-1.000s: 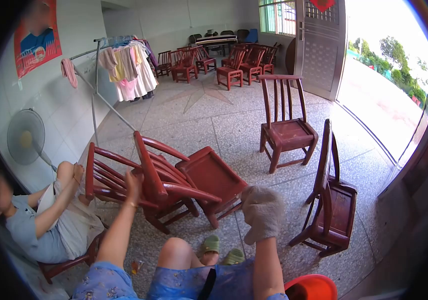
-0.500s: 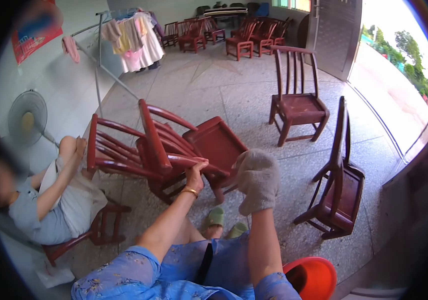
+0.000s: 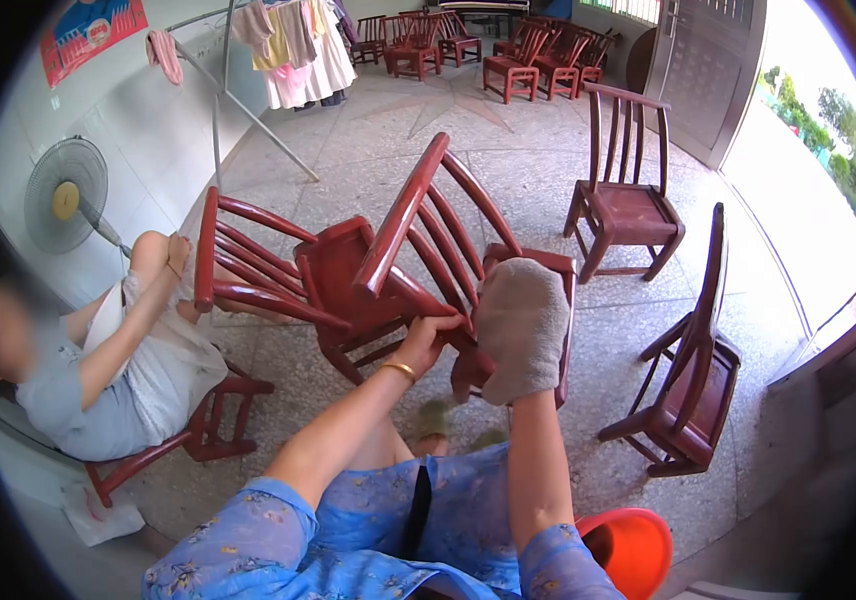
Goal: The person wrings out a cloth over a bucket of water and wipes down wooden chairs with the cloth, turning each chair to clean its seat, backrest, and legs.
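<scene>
My left hand (image 3: 424,343), a gold bangle at its wrist, is closed around the lower side post of a dark red wooden chair (image 3: 410,208). That chair is tilted, with its slatted back leaning toward the left. A grey cloth mitt (image 3: 522,318) covers my right hand entirely and hides its fingers. The mitt lies against the held chair near the joint of seat and back, hiding part of the seat. Just left of it stands another red chair (image 3: 340,262), partly overlapped by the held one.
A seated person (image 3: 118,370) is on a low chair at left, beside a fan (image 3: 66,195). Two chairs (image 3: 628,210) (image 3: 693,390) stand at right. An orange-red bucket (image 3: 648,550) is by my right side. Clothes hang on a rack (image 3: 223,120); more chairs stand behind.
The held chair has swung to the right and its top rail has risen, apart from the left chair's back. My left hand moved right with it; the mitt shifted slightly. The view has shifted too.
</scene>
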The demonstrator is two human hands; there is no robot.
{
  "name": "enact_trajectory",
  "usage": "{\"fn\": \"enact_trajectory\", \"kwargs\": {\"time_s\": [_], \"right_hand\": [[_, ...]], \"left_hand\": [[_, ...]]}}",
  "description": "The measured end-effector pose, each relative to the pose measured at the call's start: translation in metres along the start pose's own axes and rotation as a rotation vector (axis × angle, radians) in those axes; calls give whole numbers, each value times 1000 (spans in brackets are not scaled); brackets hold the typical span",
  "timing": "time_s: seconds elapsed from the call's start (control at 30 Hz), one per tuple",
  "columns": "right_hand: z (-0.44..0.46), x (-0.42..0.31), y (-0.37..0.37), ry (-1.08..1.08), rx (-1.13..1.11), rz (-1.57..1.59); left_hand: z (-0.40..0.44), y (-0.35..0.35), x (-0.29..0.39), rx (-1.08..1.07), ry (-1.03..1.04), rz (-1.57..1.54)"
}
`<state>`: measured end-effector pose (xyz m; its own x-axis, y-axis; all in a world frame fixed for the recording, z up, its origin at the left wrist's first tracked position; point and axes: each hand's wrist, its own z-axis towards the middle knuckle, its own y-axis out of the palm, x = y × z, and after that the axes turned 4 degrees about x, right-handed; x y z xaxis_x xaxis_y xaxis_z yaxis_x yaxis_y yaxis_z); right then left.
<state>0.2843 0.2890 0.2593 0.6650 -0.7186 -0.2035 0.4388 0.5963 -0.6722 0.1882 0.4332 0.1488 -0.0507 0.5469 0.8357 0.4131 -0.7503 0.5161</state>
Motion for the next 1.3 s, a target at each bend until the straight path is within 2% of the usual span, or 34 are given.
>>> {"fn": "enact_trajectory", "kwargs": {"time_s": [0.07, 0.17, 0.23, 0.3, 0.33, 0.37, 0.43, 0.47, 0.53, 0.57, 0.63, 0.67, 0.73, 0.77, 0.83, 0.87, 0.9, 1.0, 1.03, 1.1, 1.13, 1.2, 1.3], "right_hand": [[2, -1, -5, -10, 40, -1], [-5, 1, -10, -8, 60, 35], [-2, -8, -11, -23, 81, 59], [5, -10, -13, -39, 93, 76], [4, -16, -15, -49, 97, 81], [2, -20, -18, -58, 103, 86], [1, -32, -29, -68, 120, 92], [5, -40, -43, 53, -24, 116], [1, -44, -42, 9, -57, 77], [-2, -51, -41, -35, -84, 49], [10, -70, -31, -121, -130, -4], [11, -79, -27, -164, -149, -31], [3, -90, -26, -247, -187, -88], [8, -101, -19, -291, -204, -116], [9, -125, -5, -376, -244, -166], [13, -127, 2, -417, -269, -189], [20, -137, 12, -461, -294, -210], [47, -128, 30, -598, -370, -264], [66, -130, 42, -640, -394, -278], [113, -126, 67, -723, -437, -304], [132, -120, 76, -769, -456, -318], [180, -121, 103, -856, -502, -343], [198, -112, 122, -981, -562, -386]], "left_hand": [[1, 7, -10, 108, -12, -38], [-15, 11, -21, 56, 28, -19], [-23, 16, -11, 103, 15, -28], [-33, 10, 6, 137, -84, 300], [-34, -7, 8, 35, -61, 340], [-29, -28, 6, 39, -65, 323], [-19, -56, 5, 17, 117, 204], [-18, -59, 8, 13, 112, 194], [-32, -36, 35, 337, 125, -420], [-26, -38, 32, 333, 115, -433], [-11, -42, 25, 204, 400, -234], [-10, -35, 31, 194, 397, -245], [-13, -17, 45, -70, 330, -686], [-20, -4, 52, -82, 329, -698], [-36, 11, 60, 30, 489, -504], [-18, -6, 52, 52, 625, 36], [-19, -7, 55, 51, 624, 26], [-38, -3, 61, -77, 174, -859], [-32, -12, 50, -76, 175, -861], [-12, -33, 23, -446, 70, -1337], [-13, -29, 28, -450, 77, -1338], [-26, -11, 46, -5, 240, -640], [-28, -8, 52, -11, 258, -619]]}}
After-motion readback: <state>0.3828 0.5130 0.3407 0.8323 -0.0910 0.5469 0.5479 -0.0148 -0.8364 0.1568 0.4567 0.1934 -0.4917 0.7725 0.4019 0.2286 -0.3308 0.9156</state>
